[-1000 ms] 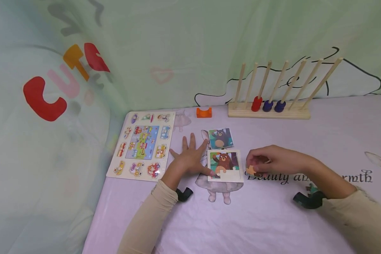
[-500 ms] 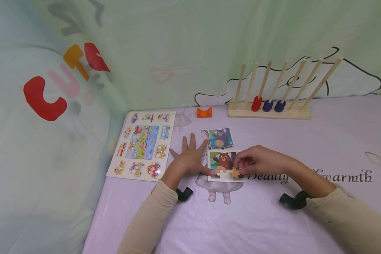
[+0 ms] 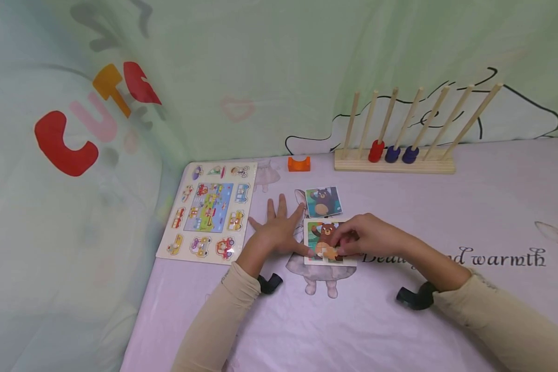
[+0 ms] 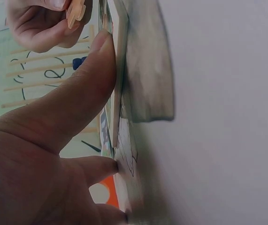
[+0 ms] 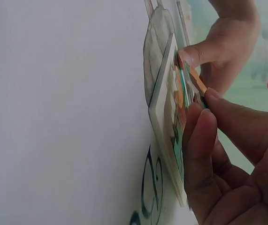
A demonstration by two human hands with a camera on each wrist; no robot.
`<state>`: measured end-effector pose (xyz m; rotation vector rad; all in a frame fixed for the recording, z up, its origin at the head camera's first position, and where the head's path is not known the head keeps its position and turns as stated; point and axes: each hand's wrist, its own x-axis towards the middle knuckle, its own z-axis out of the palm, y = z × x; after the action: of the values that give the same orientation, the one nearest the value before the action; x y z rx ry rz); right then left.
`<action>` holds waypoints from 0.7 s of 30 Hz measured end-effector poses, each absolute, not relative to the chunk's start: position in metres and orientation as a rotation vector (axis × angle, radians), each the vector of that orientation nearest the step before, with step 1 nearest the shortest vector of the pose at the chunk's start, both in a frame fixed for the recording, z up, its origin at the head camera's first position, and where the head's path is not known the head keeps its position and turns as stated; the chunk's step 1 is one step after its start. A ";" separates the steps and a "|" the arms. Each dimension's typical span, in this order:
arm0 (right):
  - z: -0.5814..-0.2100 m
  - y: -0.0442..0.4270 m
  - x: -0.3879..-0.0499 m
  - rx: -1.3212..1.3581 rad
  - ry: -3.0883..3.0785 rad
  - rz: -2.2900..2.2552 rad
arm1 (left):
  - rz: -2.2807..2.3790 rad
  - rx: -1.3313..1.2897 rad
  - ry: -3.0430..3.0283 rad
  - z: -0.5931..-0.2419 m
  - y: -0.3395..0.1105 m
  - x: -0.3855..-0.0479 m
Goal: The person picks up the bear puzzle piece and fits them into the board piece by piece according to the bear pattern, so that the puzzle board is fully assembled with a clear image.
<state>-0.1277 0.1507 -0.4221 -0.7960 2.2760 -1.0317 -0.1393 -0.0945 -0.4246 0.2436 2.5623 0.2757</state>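
Observation:
A bear jigsaw puzzle in a pale frame (image 3: 314, 232) lies on the table. My left hand (image 3: 279, 233) rests spread to its left, the thumb (image 4: 94, 70) on the frame's near left corner. Over the lower part of the puzzle, my right hand (image 3: 369, 235) pinches an orange-brown puzzle piece (image 3: 330, 252) between thumb and fingers. In the right wrist view the piece (image 5: 198, 80) is tilted above the board. The right hand covers the puzzle's right side in the head view. A matching bear picture card (image 3: 323, 202) lies just behind the frame.
A vehicle peg puzzle board (image 3: 209, 212) lies to the left. At the back stand an orange notched block (image 3: 299, 165) and a wooden peg rack (image 3: 394, 164) with red and blue beads. A green curtain (image 3: 269, 77) hangs behind the table.
My right hand has carried the puzzle piece leftward, from beside the frame to over the puzzle's lower part. My left hand has stayed in place.

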 end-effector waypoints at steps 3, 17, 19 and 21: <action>-0.423 0.147 -0.128 -0.803 2.295 -1.027 | 0.276 0.246 2.564 -0.424 -0.095 -0.139; -0.426 0.138 -0.129 -0.719 2.320 -1.024 | 0.277 0.249 2.563 -0.424 -0.094 -0.139; -0.427 0.137 -0.129 -0.701 2.330 -1.020 | 0.273 0.249 2.565 -0.424 -0.094 -0.139; -0.428 0.136 -0.128 -0.689 2.346 -1.014 | 0.273 0.250 2.564 -0.423 -0.094 -0.139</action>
<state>-0.1285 0.1358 -0.4281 -0.6892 2.3458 -1.0139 -0.1388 -0.0943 -0.4235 0.2496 2.5643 0.2735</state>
